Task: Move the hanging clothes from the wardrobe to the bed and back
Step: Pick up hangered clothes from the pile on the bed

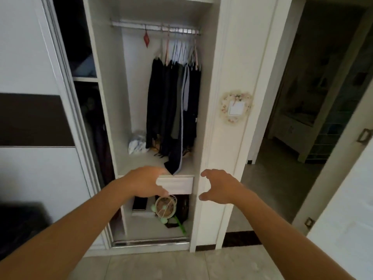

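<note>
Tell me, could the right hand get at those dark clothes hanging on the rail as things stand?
Probably yes. The right hand is open and holds nothing, the wardrobe's sliding door stands aside, and nothing lies between it and the dark clothes. It hangs well below the rail, so it must rise.

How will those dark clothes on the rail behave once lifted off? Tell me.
The dark clothes will likely hang floppy, since they drape long from thin hangers. One trailing leg already spills over the shelf edge, so it may drag. Bunched together, they probably feel fairly heavy.

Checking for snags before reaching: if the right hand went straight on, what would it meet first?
Probably the wardrobe's white side panel, not the hanging clothes; the right hand sits in front of it, though depth is unclear.
</note>
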A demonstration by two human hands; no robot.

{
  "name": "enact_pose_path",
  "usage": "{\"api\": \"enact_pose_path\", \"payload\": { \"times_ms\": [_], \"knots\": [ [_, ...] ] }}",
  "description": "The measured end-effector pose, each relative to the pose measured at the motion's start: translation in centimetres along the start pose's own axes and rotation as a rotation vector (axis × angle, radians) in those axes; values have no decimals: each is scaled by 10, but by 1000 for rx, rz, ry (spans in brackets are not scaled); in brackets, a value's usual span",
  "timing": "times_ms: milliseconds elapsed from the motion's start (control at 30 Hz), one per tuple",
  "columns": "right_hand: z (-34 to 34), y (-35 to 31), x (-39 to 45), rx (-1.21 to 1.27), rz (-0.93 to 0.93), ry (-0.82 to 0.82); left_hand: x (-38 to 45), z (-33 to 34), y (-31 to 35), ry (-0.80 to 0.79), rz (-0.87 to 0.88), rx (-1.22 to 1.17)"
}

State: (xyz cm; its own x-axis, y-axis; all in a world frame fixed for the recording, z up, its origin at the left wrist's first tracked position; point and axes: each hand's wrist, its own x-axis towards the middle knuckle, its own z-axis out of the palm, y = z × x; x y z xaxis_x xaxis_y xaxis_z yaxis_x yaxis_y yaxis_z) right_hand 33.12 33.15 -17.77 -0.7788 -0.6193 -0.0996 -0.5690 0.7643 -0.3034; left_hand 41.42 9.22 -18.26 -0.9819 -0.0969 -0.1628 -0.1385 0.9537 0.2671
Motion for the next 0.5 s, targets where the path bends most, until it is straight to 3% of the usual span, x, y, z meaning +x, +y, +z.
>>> {"api": "enact_pose_path", "payload": {
  "times_ms": [167,500],
  "knots": [
    [-4,-24,72,-36,-101,-9,30,-16,-47,30,-95,22],
    [-17,-76,208,-66,-107,51,119,-72,-143,34,-58,-6]
  ]
}}
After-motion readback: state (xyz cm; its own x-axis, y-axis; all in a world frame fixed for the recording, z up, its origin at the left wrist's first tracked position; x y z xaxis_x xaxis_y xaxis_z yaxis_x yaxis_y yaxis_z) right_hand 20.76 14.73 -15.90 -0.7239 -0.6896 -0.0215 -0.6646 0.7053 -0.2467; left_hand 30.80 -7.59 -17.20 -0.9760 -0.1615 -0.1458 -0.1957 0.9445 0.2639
